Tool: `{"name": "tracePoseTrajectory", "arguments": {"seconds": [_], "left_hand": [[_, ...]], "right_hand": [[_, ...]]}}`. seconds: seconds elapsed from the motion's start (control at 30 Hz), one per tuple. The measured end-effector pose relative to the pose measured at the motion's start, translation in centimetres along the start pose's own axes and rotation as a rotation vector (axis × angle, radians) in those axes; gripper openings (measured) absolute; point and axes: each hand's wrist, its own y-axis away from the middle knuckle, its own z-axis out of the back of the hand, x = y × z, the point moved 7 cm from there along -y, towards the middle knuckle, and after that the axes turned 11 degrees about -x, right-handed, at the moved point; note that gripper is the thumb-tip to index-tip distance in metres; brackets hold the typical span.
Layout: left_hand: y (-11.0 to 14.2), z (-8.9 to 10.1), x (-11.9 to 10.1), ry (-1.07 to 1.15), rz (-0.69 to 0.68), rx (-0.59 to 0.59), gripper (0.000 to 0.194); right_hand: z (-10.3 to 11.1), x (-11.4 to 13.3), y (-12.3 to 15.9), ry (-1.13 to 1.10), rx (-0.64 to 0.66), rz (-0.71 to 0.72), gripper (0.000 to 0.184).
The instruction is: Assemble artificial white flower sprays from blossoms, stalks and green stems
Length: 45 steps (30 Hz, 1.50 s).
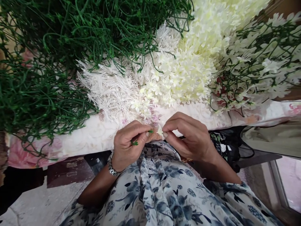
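Note:
My left hand [128, 141] is closed in a pinch on a thin green plastic stem [150, 131], with a bit of green showing under the fingers. My right hand [188, 136] pinches a small cream flower [160, 131] right at the stem's tip. Both hands meet at the near edge of the table, over my lap. A metal watch [112, 168] is on the left wrist.
A floral cloth [94, 138] covers the table. On it lie a big heap of green stems [58, 56], white spiky pieces [110, 88], a pile of cream flowers [188, 62] and finished flower sprigs [258, 62] at right. My patterned dress [164, 194] fills the foreground.

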Motion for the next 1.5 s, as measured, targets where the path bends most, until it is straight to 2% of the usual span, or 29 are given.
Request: {"name": "tracePoseTrajectory", "arguments": {"seconds": [0.27,0.6,0.93,1.13,1.23,1.5], "left_hand": [[0.4,-0.1,-0.7,0.009,-0.067,0.02,0.028],[0.4,-0.2,-1.0,-0.088,-0.142,0.0,0.021],[0.6,-0.5,-1.1,-0.227,-0.18,0.012,0.02],[0.5,-1.5,-0.9,-0.188,-0.248,0.052,0.021],[0.5,-2.0,-0.4,-0.182,-0.239,0.068,0.02],[0.7,-2.3,0.2,-0.222,-0.236,0.047,0.014]], "right_hand": [[-0.6,1.3,0.0,0.14,0.083,0.093,0.007],[-1.0,1.5,0.5,0.218,0.086,0.134,0.008],[-1.5,0.6,0.8,0.164,0.112,0.083,0.008],[-1.9,-0.6,1.1,0.127,0.162,0.022,0.009],[-2.1,-1.3,1.4,0.079,0.171,-0.006,0.009],[-2.7,-2.5,1.9,-0.015,0.137,-0.067,0.011]]}}
